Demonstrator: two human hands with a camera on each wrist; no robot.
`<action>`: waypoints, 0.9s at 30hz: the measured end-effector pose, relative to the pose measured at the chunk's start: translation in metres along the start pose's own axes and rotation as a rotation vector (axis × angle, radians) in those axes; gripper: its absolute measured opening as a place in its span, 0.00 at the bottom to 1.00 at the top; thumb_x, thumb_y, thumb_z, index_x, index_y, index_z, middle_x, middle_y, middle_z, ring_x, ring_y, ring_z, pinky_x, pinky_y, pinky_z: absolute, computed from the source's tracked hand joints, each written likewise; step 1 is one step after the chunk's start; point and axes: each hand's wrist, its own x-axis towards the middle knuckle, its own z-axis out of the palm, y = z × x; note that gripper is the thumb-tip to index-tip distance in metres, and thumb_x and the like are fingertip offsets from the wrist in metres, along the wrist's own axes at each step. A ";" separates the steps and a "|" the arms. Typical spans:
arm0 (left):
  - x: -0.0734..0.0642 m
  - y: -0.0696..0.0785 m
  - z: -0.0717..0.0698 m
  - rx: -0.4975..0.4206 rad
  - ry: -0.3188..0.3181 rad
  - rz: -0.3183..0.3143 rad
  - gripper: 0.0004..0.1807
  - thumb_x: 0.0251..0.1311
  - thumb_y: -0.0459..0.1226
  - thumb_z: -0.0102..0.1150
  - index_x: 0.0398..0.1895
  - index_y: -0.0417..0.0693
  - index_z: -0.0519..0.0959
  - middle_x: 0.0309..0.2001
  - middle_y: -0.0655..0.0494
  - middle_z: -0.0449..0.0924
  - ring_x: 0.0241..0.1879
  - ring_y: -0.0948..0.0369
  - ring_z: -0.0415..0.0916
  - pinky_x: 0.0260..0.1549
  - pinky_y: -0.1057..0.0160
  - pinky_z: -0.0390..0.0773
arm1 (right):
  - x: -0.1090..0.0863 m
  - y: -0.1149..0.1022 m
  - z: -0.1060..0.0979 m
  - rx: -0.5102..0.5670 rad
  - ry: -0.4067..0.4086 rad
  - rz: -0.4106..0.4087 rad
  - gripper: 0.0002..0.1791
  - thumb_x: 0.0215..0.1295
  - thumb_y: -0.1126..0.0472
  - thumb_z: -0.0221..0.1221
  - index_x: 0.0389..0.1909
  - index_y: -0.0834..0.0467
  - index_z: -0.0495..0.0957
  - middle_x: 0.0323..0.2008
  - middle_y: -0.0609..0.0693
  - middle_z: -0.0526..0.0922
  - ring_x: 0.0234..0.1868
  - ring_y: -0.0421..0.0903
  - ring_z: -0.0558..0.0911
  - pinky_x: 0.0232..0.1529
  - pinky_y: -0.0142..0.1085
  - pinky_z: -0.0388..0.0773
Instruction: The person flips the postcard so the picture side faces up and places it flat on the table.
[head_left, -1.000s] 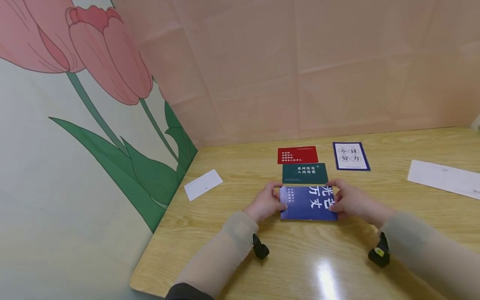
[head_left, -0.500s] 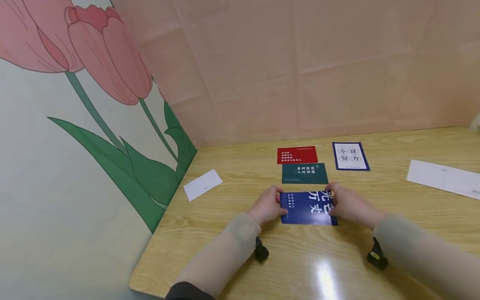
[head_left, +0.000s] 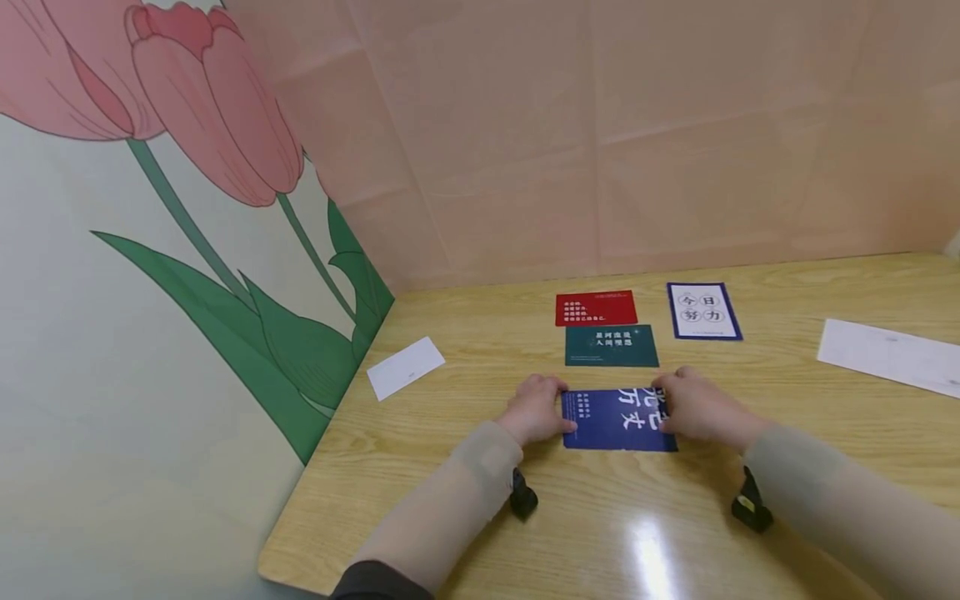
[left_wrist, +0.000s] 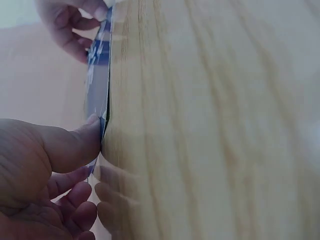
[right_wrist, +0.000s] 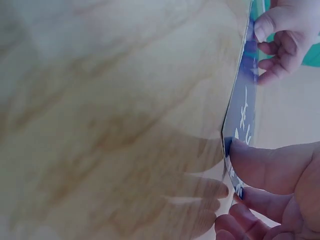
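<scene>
A blue postcard (head_left: 603,423) with large white characters lies crosswise between both hands, low at the wooden table. My left hand (head_left: 534,408) pinches its left end, thumb on top and fingers at the far edge and beneath. At the other end my right hand (head_left: 699,405) grips it the same way, thumb covering part of the lettering. In the left wrist view, the left thumb (left_wrist: 75,147) presses on the card's near corner. The right wrist view has the card (right_wrist: 240,112) bending slightly upward near the right thumb.
Just beyond the hands lies a green card (head_left: 611,346), with a red card (head_left: 596,309) touching it behind. Right of these is a white card with a blue border (head_left: 703,312). White cards lie at the left (head_left: 406,368) and far right (head_left: 888,354). A tulip-painted wall (head_left: 217,100) borders the left side.
Both hands have brought the blue postcard slightly toward the person. Layered edges showed at its left end a second ago; now that end looks even. The other cards have not moved.
</scene>
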 end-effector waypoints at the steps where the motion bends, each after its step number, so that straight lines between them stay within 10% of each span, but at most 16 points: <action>1: 0.000 0.000 0.000 0.013 -0.003 0.004 0.32 0.51 0.49 0.71 0.61 0.61 0.73 0.57 0.62 0.68 0.58 0.61 0.62 0.60 0.59 0.64 | 0.000 0.000 0.000 -0.003 -0.005 0.001 0.34 0.53 0.61 0.69 0.60 0.69 0.70 0.44 0.63 0.71 0.39 0.54 0.73 0.41 0.49 0.76; 17: 0.003 0.003 -0.001 0.139 -0.036 0.108 0.30 0.55 0.49 0.67 0.63 0.65 0.71 0.61 0.63 0.68 0.59 0.61 0.63 0.61 0.58 0.63 | -0.006 -0.008 0.003 -0.065 -0.008 -0.004 0.33 0.59 0.61 0.64 0.65 0.66 0.67 0.49 0.66 0.71 0.42 0.57 0.74 0.43 0.52 0.76; 27: 0.003 0.006 -0.005 0.138 -0.069 0.092 0.28 0.55 0.50 0.67 0.61 0.67 0.73 0.58 0.64 0.68 0.57 0.61 0.62 0.58 0.54 0.64 | -0.052 -0.056 0.021 -0.308 0.017 -0.232 0.17 0.63 0.57 0.61 0.51 0.60 0.81 0.46 0.57 0.81 0.45 0.57 0.80 0.46 0.55 0.76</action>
